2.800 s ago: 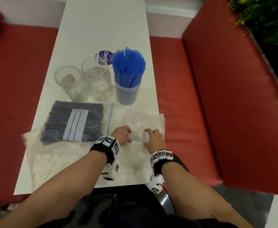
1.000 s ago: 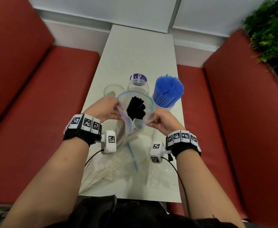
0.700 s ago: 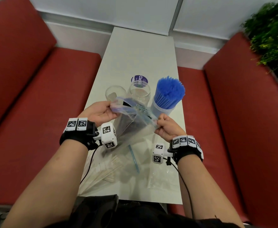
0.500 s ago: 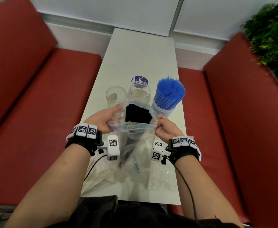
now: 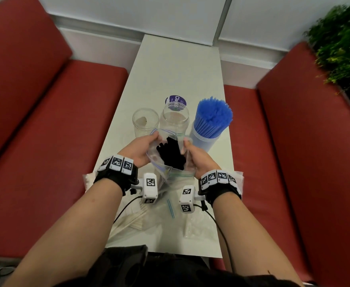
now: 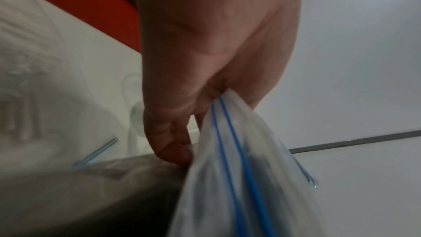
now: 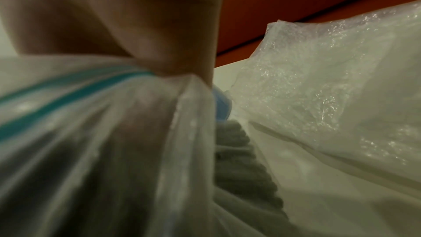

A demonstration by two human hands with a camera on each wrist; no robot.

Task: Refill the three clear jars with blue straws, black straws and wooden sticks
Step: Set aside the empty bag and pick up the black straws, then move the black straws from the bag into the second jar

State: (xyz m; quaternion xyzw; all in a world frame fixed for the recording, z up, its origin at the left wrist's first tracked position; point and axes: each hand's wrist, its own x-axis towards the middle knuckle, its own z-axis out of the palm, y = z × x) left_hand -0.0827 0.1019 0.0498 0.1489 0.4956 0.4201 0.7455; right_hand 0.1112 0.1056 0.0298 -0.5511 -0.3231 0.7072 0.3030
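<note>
The white table (image 5: 176, 65) is carrying everything, running away between the red benches. Nearest the person, a bag of wooden sticks (image 5: 132, 220) is lying flat at the left edge, and a crumpled clear bag (image 5: 199, 228) is lying at the right.

Up above them, the zip bag (image 5: 170, 160) is hanging in the air, mouth pulled wide. The left hand (image 5: 138, 150) is pinching the left lip between thumb and fingers; the right hand (image 5: 196, 160) is pinching the right lip the same way, and the right wrist view is showing the plastic bunching under that grip. So both hands are busy holding the bag, neither free.

Behind it, the jar of blue straws (image 5: 209, 125) is standing full, just beside the right hand. The middle jar (image 5: 175, 121) and the left jar (image 5: 145, 121) are standing without straws or sticks, just beyond the bag.

Inside the bag, the black straws (image 5: 171, 154) are bunching loosely, ends pointing at the opening.

Now the risks. Tipping this soft mouth toward the middle jar is likely to fan the straws past the rim and across the table. The bag is also hanging close enough to nudge a jar, and the tall blue bundle looks easiest to topple. A slipping pinch would be dropping the lot.
</note>
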